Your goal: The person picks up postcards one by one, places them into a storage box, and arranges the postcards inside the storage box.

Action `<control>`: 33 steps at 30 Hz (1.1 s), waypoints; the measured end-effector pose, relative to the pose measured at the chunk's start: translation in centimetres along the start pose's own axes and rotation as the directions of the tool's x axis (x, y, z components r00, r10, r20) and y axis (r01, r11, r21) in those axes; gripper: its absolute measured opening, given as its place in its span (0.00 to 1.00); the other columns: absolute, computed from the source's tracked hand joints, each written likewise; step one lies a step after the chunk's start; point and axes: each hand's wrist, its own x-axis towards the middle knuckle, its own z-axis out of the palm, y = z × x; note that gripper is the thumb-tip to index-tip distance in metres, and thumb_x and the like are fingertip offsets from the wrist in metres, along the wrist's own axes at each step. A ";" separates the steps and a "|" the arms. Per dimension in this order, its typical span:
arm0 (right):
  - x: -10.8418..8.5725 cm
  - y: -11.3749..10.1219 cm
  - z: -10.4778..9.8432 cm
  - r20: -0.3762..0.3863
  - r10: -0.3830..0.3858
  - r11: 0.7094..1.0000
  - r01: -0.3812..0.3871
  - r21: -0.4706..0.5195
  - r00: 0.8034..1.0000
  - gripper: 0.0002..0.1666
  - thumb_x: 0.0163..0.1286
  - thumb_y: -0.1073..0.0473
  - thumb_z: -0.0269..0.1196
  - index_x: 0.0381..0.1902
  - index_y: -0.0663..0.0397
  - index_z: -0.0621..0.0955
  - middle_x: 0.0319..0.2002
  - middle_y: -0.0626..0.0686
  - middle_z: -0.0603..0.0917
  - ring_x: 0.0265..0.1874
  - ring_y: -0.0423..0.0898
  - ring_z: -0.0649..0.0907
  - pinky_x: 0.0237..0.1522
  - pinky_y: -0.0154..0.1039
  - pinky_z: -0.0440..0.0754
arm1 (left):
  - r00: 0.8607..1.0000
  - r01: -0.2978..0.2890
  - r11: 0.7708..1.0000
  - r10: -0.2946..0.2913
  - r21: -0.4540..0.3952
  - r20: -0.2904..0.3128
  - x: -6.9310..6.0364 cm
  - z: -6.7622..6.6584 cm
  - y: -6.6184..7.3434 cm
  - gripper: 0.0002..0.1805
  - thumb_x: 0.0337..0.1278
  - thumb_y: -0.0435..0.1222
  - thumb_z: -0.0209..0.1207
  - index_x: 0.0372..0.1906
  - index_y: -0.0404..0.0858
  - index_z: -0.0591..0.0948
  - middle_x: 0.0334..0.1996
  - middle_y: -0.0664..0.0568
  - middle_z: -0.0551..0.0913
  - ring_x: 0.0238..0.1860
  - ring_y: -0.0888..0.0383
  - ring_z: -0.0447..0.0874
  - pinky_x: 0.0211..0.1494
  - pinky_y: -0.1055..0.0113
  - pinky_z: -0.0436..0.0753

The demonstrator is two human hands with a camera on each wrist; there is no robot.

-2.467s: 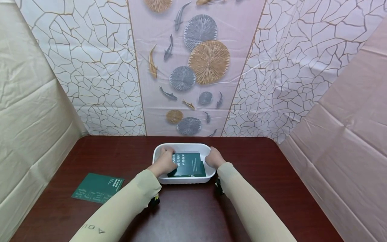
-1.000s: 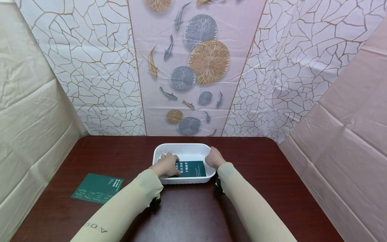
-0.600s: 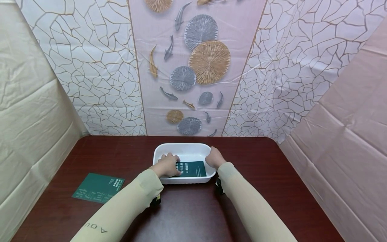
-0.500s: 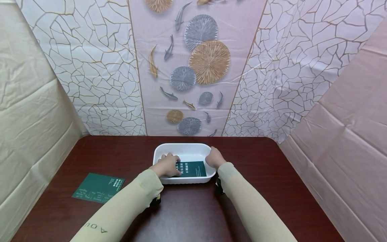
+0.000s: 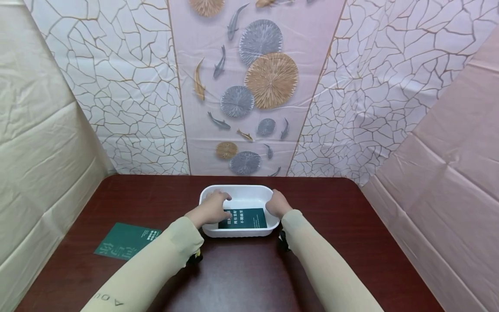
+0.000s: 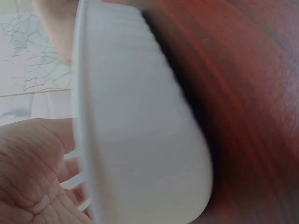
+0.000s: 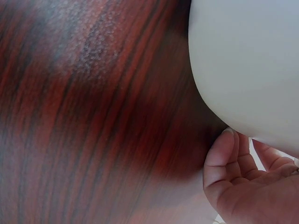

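Note:
In the head view a white plastic basin [image 5: 249, 233] stands on the table. A green card with white printed characters [image 5: 249, 218] lies flat along its near side. My left hand [image 5: 212, 209] is over the basin's left part, thumb and fingers spread apart above the card's left end. The left wrist view shows its palm [image 6: 32, 172] beside the basin's rim, with the fingertips hidden behind the wall. At the basin's right end my right hand [image 5: 278, 203] grips the rim. In the right wrist view its curled fingers [image 7: 224, 158] reach under the basin's outer edge.
Another green printed card [image 5: 126, 241] lies on the dark red wooden table [image 5: 241, 277] at the left, partly covered by the left sleeve [image 5: 156, 260]. Patterned cloth [image 5: 249, 86] hangs behind the table, with plain cloth on both sides.
The green card has gone from raised in the left hand's grip to flat in the basin. The left hand has since let go and moved slightly up and left. The right hand stays put.

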 end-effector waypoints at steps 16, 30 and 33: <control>-0.2 -0.1 -0.1 0.006 -0.033 0.999 0.034 -0.022 0.999 0.38 0.67 0.71 0.53 0.73 0.67 0.55 0.69 0.65 0.63 0.64 0.59 0.68 0.58 0.57 0.71 | 0.958 0.161 0.972 -0.196 -0.169 -0.212 -4.8 -5.2 -4.5 0.42 0.49 0.53 0.70 0.64 0.34 0.69 0.55 0.39 0.72 0.56 0.41 0.67 0.55 0.45 0.71; -0.3 0.0 -0.2 0.012 -0.049 0.998 0.049 -0.037 0.999 0.38 0.67 0.71 0.52 0.73 0.68 0.53 0.70 0.67 0.60 0.66 0.60 0.66 0.60 0.58 0.69 | 0.877 0.477 0.874 -0.480 0.086 0.007 -10.9 -6.7 -13.6 0.66 0.36 0.63 0.71 0.63 0.14 0.54 0.51 0.17 0.60 0.50 0.23 0.61 0.51 0.32 0.67; -0.3 -0.1 -0.1 0.017 -0.045 0.999 0.045 -0.030 0.999 0.38 0.67 0.71 0.52 0.73 0.68 0.53 0.70 0.66 0.60 0.66 0.60 0.66 0.60 0.58 0.69 | 0.836 0.545 0.833 -0.548 0.096 0.016 -11.7 -7.2 -14.7 0.67 0.33 0.64 0.72 0.62 0.15 0.54 0.47 0.19 0.60 0.48 0.24 0.60 0.49 0.32 0.66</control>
